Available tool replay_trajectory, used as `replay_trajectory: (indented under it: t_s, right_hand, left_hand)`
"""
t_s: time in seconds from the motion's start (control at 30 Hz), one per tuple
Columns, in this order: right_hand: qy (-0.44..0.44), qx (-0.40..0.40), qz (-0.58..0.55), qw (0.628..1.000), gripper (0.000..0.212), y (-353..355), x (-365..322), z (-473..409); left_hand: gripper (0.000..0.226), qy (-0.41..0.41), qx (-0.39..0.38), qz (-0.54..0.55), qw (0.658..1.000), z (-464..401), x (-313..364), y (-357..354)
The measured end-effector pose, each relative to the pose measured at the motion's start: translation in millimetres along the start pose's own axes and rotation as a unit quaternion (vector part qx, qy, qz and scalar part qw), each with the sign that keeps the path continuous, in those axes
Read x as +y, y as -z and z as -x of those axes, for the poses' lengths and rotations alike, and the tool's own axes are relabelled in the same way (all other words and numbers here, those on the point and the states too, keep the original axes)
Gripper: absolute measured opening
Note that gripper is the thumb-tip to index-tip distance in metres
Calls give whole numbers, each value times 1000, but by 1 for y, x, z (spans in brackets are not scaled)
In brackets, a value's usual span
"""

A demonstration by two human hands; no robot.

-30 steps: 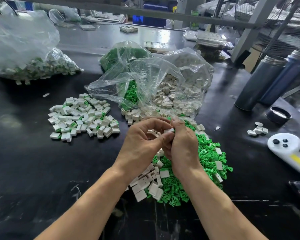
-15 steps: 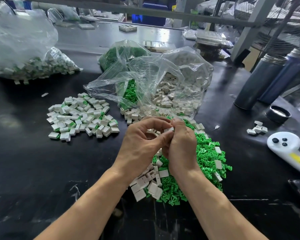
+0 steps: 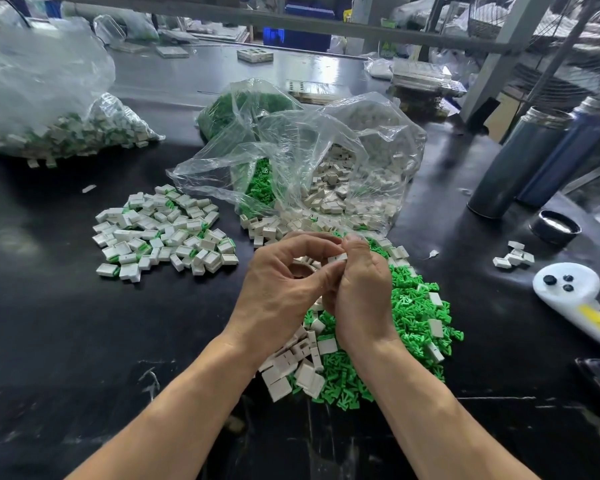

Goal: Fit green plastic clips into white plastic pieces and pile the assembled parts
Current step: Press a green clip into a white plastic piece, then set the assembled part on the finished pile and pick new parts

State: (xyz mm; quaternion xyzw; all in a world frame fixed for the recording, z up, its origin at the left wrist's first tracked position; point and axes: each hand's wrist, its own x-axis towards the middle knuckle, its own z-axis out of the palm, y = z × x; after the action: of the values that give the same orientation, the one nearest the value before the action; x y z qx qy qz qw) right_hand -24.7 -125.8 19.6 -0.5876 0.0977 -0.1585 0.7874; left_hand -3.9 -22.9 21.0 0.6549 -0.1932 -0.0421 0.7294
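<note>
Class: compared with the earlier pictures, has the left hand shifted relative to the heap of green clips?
No. The left hand stays at the near-left edge of the green clips, pinching a white piece.

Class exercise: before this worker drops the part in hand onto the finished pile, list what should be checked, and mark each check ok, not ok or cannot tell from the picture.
1. White piece held in the grip of both hands: ok; left hand and right hand pinch it.
2. Green clip fully seated in it: cannot tell; fingers hide it.
3. Assembled pile in place on the left: ok.
4. Path from hands to that pile free over the table: ok.
5. Loose green clips ready for the next part: ok.
6. Loose white pieces ready: ok.
</note>
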Motion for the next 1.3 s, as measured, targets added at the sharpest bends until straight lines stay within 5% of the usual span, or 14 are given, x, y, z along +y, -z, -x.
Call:
replay_trajectory:
  t_s: [0.27, 0.5, 0.73, 1.0, 1.13, 1.3]
  right_hand:
    - [-1, 6, -12, 1000, 61, -2, -1, 2]
    - [49, 7, 96, 994, 58, 15, -1, -3]
    - [110, -52, 151, 981, 11, 24, -2, -9]
    - [69, -22, 193, 979, 13, 25, 3, -13]
    - [60, -23, 228, 972, 14, 28, 3, -13]
    - [71, 25, 282, 957, 19, 37, -2, -18]
  left_hand:
    - [7, -5, -8, 2, 1000, 0, 0, 1]
    - [11, -9, 30, -31, 999, -1, -3, 9]
    - [16, 13, 78, -7, 997, -3, -2, 15]
    - [17, -25, 53, -136, 989, 0, -5, 18]
    - [13, -75, 50, -313, 946, -3, -8, 28]
    - [14, -10, 110, -523, 845, -9, -13, 51]
